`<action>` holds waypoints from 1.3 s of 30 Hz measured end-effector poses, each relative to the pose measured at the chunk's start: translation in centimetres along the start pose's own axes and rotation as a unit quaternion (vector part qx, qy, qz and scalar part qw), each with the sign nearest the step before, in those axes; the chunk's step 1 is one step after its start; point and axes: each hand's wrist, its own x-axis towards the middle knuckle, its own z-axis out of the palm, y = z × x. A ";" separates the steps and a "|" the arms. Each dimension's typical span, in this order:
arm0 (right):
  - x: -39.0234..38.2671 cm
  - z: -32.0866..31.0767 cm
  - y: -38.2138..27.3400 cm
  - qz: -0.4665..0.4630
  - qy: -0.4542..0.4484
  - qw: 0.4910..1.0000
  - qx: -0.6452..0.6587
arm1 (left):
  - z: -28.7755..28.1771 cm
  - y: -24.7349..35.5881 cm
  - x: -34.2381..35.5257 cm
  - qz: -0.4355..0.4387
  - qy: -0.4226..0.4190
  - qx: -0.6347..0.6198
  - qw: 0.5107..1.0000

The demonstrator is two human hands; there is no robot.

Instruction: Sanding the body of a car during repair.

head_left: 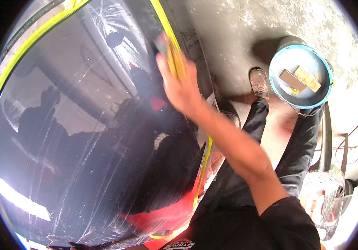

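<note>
My right hand (181, 89) reaches forward over a glossy dark car panel (116, 166). Its fingers are closed round a yellow block (175, 60) with a grey part at its far end; motion blurs both. The block is at the panel's right edge, close to the bright yellow tape (165, 18) there; I cannot tell whether it presses on the surface. White streaks and smears, small drops and dark reflections show on the panel. My left hand is not in view.
On the right stands a blue-rimmed bucket (273, 87), holding a brown block (290, 80) and a tan block (308, 78). A shoe (259, 81) is on the pale floor beside it. A clear plastic container (324, 200) sits at the lower right. More yellow tape (16, 58) edges the panel's left side.
</note>
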 end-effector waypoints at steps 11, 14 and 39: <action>-3.6 1.0 2.0 -0.011 -0.008 0.999 0.032 | -2.1 -4.0 -0.6 -0.009 0.003 0.073 0.997; 9.4 3.5 -2.6 -0.220 -0.050 0.963 -0.151 | -1.4 -3.1 -0.5 -0.024 -0.002 0.060 0.998; 12.5 4.3 -2.9 -0.417 0.017 0.870 -0.262 | -0.9 -2.9 -0.2 -0.001 0.020 0.045 0.999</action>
